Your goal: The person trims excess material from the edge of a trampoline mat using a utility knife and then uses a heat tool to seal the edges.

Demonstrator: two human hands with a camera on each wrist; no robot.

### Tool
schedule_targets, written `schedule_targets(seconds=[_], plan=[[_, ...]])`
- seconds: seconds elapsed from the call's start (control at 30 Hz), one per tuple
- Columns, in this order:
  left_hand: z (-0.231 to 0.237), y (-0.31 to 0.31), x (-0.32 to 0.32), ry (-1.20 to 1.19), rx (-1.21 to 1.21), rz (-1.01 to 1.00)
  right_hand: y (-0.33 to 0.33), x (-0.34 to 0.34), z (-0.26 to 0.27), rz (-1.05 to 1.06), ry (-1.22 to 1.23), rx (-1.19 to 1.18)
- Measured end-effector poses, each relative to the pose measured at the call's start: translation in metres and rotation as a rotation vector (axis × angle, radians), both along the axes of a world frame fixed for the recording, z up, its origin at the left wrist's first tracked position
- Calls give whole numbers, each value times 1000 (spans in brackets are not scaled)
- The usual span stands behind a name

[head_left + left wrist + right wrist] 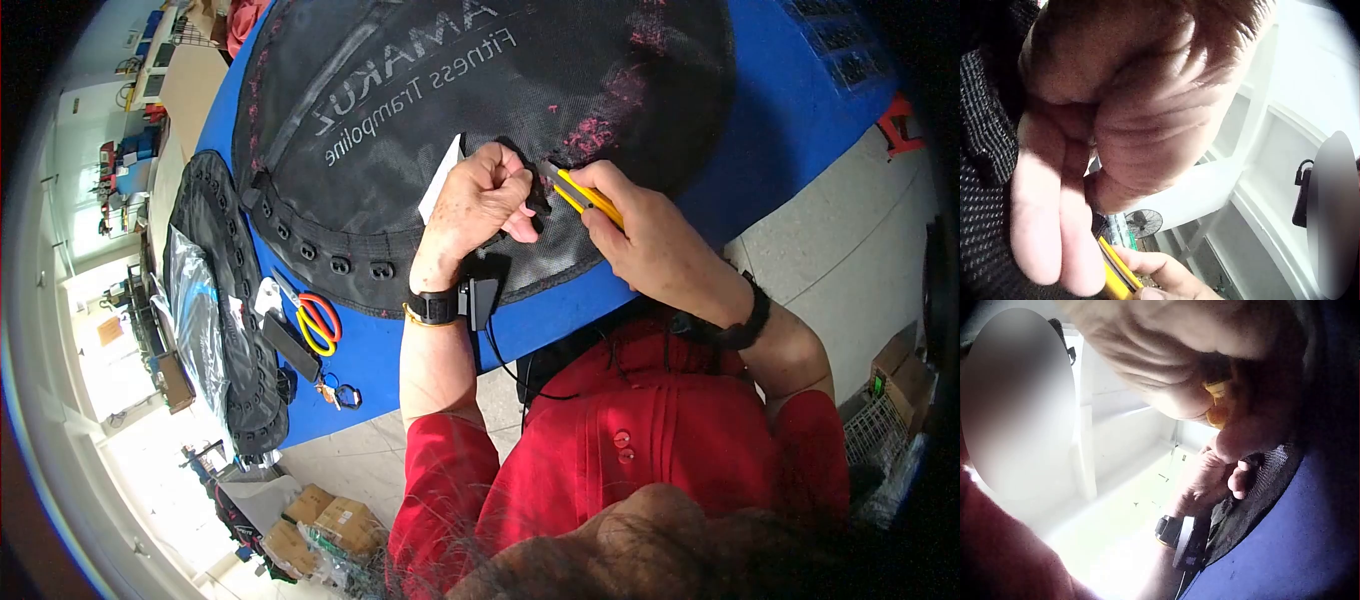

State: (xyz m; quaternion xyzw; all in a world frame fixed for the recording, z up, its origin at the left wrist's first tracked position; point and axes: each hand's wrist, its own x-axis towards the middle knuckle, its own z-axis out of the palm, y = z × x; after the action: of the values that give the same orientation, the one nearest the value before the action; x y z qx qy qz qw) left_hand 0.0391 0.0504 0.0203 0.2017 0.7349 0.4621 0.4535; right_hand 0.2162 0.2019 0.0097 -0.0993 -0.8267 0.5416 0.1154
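Note:
A round black mesh trampoline mat (430,150) with faded mirrored lettering covers much of the table. My right hand (650,225) grips a yellow box cutter (590,199), its blade end pointing toward my left hand. With thumb and forefinger my left hand (478,200) pinches a dark bit of the mat's edge, largely hidden behind the fingers. Seen from the left wrist, the box cutter (1116,275) sits right by the two lower fingertips. In the right wrist view the yellow handle (1217,403) shows inside the curled right fingers. A white triangular piece (443,178) lies beside the left hand.
Scissors (318,325) with red and yellow handles and a black flat object (290,345) lie on the blue table (370,370) at left. Another black mat (215,220) with plastic wrap (190,300) lies farther left. Cardboard boxes (335,525) stand on the floor.

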Motion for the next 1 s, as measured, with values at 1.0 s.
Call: schedule_targets(seconds=[1.0], plan=[[-7, -6, -4, -39, 51, -40, 15, 19, 34, -125, -242, -441]])
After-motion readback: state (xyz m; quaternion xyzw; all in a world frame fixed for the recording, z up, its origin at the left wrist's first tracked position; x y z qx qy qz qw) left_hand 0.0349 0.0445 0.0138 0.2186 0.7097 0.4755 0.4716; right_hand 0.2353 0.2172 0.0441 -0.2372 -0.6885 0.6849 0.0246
